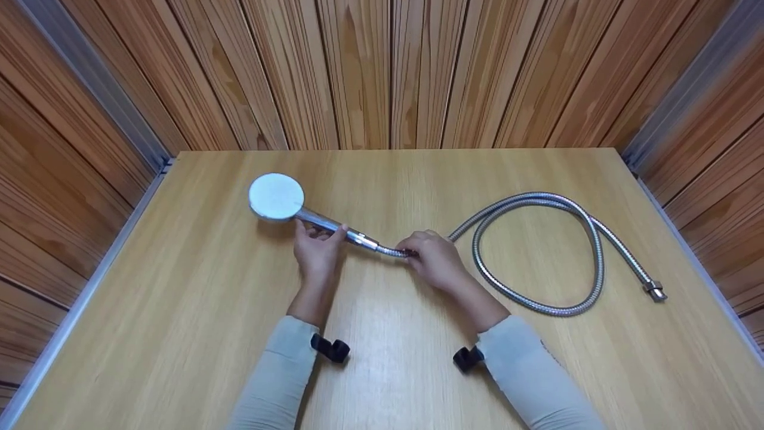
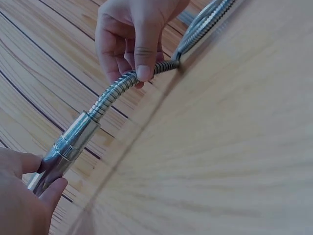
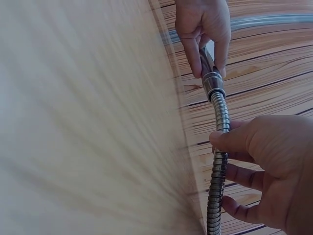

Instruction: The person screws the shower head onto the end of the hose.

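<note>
A shower head [image 1: 276, 197] with a round white face and a chrome handle [image 1: 322, 221] lies to the left in the head view. My left hand [image 1: 318, 251] holds that handle between thumb and fingers. From the handle's lower end, a chrome connector [image 2: 73, 137] leads into a ribbed metal shower hose [image 2: 113, 94]. Just past this connector my right hand [image 1: 434, 257] pinches the hose, as the right wrist view shows with thumb and fingers [image 3: 227, 141] around it. Beyond the right hand, the hose runs on to the right in a loop.
The looped hose [image 1: 598, 269] rests on the wooden table [image 1: 382, 370], its free end nut [image 1: 655, 291] near the right side. Wood-panelled walls [image 1: 370, 77] stand behind and at both sides. Each sleeve carries a black wrist camera [image 1: 330, 348].
</note>
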{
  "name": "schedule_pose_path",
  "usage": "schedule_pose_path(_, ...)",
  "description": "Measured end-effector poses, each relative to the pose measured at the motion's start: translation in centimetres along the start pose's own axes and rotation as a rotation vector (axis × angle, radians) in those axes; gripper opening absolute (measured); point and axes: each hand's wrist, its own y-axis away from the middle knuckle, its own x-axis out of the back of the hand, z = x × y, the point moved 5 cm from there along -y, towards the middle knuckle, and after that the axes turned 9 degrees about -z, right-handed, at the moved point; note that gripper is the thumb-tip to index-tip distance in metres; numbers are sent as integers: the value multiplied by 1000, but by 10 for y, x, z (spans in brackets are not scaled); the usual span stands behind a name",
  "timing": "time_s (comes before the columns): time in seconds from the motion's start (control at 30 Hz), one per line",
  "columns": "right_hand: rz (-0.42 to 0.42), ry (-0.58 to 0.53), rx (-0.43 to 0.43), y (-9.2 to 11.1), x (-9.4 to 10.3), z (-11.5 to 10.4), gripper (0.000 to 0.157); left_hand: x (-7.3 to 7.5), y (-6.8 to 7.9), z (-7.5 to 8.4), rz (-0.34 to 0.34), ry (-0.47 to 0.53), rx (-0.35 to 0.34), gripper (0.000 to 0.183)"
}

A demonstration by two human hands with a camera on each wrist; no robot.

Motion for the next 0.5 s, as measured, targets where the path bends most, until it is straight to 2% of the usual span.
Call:
schedule_pose_path(0.17, -7, 30, -6, -1, -2, -2, 18, 4, -4, -5, -24, -107, 46, 108)
schedule_pose_path(0.27, -19, 23, -21, -1, -3, -1, 18, 5, -6, -8, -23, -140, 68, 98)
schedule_pose_path(0.43, -30, 15, -30, -2, -2, -2, 17, 4, -7, -12, -78, -24, 117, 64)
schedule_pose_path(0.5, -31, 8, -33, -3, -2, -2, 17, 5, -7, -12, -109, 23, 142, 60)
